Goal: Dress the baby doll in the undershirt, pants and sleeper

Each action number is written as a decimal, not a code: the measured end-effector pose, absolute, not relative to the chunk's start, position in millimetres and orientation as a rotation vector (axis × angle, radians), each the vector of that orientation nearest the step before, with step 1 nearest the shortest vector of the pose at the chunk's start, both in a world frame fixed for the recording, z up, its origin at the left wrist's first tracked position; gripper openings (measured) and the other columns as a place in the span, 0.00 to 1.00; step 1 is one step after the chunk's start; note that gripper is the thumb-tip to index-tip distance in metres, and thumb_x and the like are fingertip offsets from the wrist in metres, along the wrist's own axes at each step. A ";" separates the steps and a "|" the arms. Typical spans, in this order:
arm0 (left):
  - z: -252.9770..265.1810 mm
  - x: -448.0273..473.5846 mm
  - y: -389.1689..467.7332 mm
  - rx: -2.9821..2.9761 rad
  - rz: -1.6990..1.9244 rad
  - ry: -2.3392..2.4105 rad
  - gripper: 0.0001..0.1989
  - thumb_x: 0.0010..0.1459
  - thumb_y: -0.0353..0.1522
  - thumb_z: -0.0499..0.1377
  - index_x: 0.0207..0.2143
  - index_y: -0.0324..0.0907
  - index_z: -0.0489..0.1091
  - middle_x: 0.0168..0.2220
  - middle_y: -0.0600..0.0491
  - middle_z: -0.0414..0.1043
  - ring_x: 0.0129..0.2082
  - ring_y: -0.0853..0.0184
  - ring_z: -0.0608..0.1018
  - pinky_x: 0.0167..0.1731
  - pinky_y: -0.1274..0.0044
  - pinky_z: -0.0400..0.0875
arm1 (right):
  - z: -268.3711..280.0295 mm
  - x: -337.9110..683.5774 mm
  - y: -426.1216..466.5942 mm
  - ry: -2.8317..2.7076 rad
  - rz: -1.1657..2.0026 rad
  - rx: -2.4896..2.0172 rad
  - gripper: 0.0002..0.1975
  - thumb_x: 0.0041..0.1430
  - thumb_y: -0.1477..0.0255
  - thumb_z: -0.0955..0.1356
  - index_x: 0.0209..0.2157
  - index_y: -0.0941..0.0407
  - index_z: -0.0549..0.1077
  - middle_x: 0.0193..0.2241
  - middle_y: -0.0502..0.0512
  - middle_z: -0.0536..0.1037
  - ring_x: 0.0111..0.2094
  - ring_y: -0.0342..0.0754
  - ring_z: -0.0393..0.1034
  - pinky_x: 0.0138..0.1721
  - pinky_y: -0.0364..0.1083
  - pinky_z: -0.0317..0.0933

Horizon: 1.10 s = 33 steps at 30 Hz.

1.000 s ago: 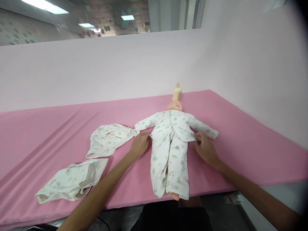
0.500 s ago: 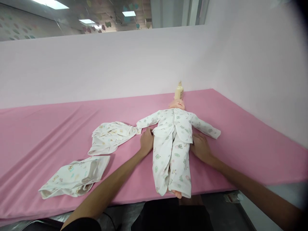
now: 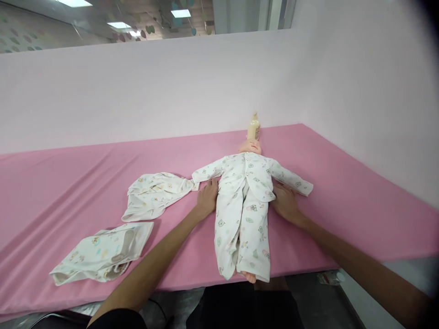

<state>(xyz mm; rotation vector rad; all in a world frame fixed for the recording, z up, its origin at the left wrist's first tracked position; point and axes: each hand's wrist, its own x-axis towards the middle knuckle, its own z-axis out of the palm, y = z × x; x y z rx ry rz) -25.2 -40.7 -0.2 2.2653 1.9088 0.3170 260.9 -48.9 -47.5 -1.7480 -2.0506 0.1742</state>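
A baby doll point(image 3: 251, 146) lies on its back, dressed in a white printed jacket point(image 3: 236, 171) and matching trousers point(image 3: 254, 233). Its sleeves stretch out to both sides, and a foot point(image 3: 249, 277) peeks from one trouser leg. At the doll's left-of-picture hip, my left hand point(image 3: 207, 196) is closed with curled fingers on the edge of the trousers. My right hand point(image 3: 286, 203) grips at the opposite hip, its fingertips partly hidden by the jacket hem.
A printed white cloth garment point(image 3: 154, 196) lies left of the doll, and a folded printed cloth point(image 3: 103, 253) sits nearer the front edge. Behind the doll's head stands a pale yellow pump bottle point(image 3: 254, 128). Everything rests on a pink padded surface point(image 3: 85, 178) against white walls point(image 3: 154, 91).
The view has shifted slightly. Both hands stay at the doll's hips, with the left fingers a little higher along the side; the doll and cloths look unmoved.
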 end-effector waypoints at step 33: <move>-33.9 7.4 4.4 1.934 0.581 2.242 0.16 0.67 0.31 0.44 0.50 0.41 0.68 0.53 0.37 0.66 0.55 0.45 0.64 0.53 0.50 0.57 | -54.3 247.6 -53.9 -1.957 0.236 -1.632 0.12 0.62 0.66 0.60 0.43 0.54 0.68 0.44 0.62 0.72 0.47 0.62 0.64 0.50 0.61 0.57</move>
